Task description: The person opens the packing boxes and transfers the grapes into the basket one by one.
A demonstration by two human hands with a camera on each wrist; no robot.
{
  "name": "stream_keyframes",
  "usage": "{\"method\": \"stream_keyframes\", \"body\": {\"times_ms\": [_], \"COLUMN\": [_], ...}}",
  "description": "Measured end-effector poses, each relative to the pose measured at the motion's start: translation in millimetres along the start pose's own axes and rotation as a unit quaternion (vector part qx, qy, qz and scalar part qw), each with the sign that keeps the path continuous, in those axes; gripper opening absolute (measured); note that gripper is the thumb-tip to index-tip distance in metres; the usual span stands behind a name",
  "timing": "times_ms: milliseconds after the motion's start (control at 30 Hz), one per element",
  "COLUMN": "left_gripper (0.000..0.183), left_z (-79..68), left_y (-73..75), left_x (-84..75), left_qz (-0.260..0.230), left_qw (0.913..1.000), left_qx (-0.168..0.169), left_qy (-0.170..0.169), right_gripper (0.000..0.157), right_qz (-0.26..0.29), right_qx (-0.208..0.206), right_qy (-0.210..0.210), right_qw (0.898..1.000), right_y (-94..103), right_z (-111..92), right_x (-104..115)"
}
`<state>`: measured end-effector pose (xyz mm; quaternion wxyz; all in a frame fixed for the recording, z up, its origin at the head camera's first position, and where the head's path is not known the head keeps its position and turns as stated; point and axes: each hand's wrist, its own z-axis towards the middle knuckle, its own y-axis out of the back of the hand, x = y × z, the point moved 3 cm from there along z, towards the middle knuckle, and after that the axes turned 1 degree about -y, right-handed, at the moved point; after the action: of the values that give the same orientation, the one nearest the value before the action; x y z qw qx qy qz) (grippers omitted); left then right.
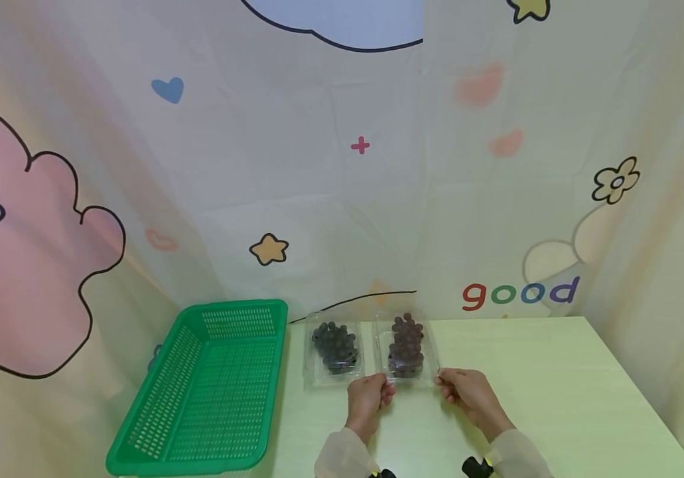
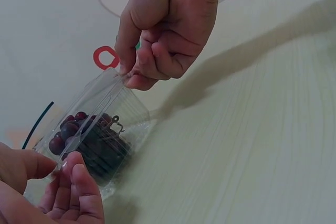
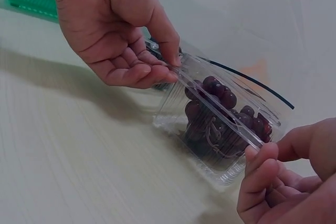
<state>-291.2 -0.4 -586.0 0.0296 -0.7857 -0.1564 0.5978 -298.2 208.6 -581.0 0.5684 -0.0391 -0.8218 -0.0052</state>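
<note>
A clear plastic clamshell box [image 1: 431,348] holds a bunch of dark red grapes [image 1: 407,342] and stands at the back of the table. My left hand [image 1: 368,403] pinches its near left corner between thumb and fingers. At the near right corner, my right hand [image 1: 472,398] pinches the rim the same way. The wrist views show both thumbs on the front edge, where lid and base meet. Just left of it stands a second clear box [image 1: 312,378] with darker grapes [image 1: 336,345], which neither hand appears to touch.
A green plastic basket [image 1: 276,398] with slotted walls stands at the left of the pale table [image 1: 556,398]. Behind the boxes hangs a printed curtain [image 1: 318,166], close to the table's back edge.
</note>
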Motion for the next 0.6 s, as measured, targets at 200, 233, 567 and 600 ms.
{"method": "stream_keyframes", "body": {"times_ms": [200,233,567,600], "left_gripper": [0.018,0.018,0.020,0.020], "left_z": [-0.2,-0.4,-3.8,-4.0], "left_y": [4.5,5.0,11.1,11.6], "left_x": [-0.1,-0.1,1.4,1.1], "left_qz": [0.019,0.023,0.051,0.052], "left_qw": [0.9996,0.9994,0.9978,0.9977], "left_qx": [0.014,0.015,0.035,0.038], "left_qy": [0.016,0.018,0.022,0.022], "right_gripper": [0.030,0.030,0.027,0.027], "right_qz": [0.004,0.003,-0.003,-0.003], "right_qx": [0.012,0.014,0.048,0.054], "right_qy": [-0.006,-0.006,-0.006,-0.003], "right_qw": [1.000,1.000,0.999,0.999], "right_y": [1.5,1.8,3.8,4.0], "right_z": [-5,-6,-14,-15], "right_x": [-1,-1,-4,-4]}}
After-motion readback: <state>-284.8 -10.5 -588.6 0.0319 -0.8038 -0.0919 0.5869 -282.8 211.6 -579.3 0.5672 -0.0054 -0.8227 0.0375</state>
